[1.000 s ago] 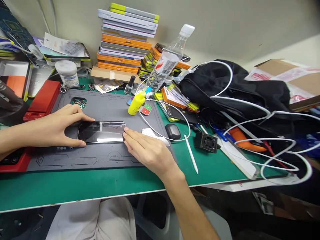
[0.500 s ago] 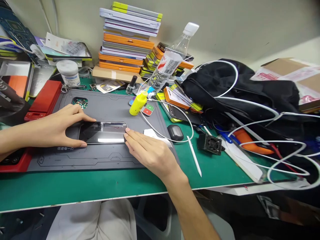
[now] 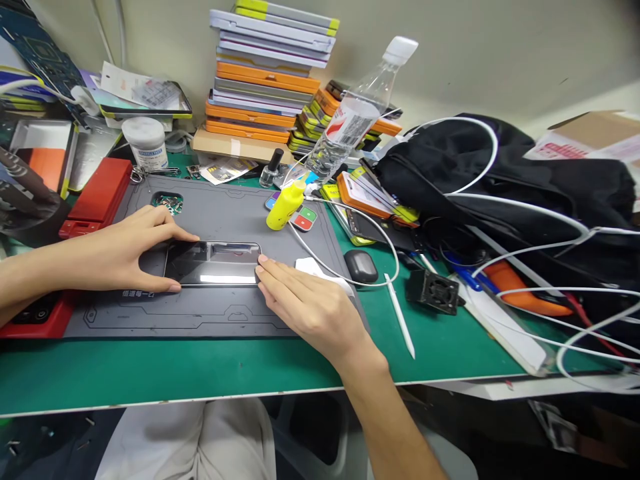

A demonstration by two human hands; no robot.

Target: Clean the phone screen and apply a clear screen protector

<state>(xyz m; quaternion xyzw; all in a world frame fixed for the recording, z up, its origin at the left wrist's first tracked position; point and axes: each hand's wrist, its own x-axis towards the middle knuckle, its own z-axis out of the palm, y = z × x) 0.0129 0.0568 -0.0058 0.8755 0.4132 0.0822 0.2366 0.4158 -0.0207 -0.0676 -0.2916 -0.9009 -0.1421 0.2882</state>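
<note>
A dark, glossy smartphone [image 3: 215,263] lies flat on the grey work mat [image 3: 210,319], a bright light strip reflected in its glass. My left hand [image 3: 135,252] grips its left end, thumb on the near edge and forefinger on the far edge. At the right end, my right hand [image 3: 315,303] presses its fingertips together against the phone's corner and short edge; the thumb is hidden. Beyond the phone stands a small yellow bottle [image 3: 285,205] on the mat. A white object [image 3: 320,272] sits partly behind my right hand.
Small screws fill a recess [image 3: 169,202] in the mat. To the right lie a black earbud case [image 3: 361,266], a white stylus [image 3: 400,317] and a small fan [image 3: 434,291]. A tilted water bottle [image 3: 350,120], stacked boxes [image 3: 265,80] and a red device [image 3: 100,193] stand around.
The whole scene has shifted slightly right in view as the head turned a little. Both hands stay in the same places on the phone.
</note>
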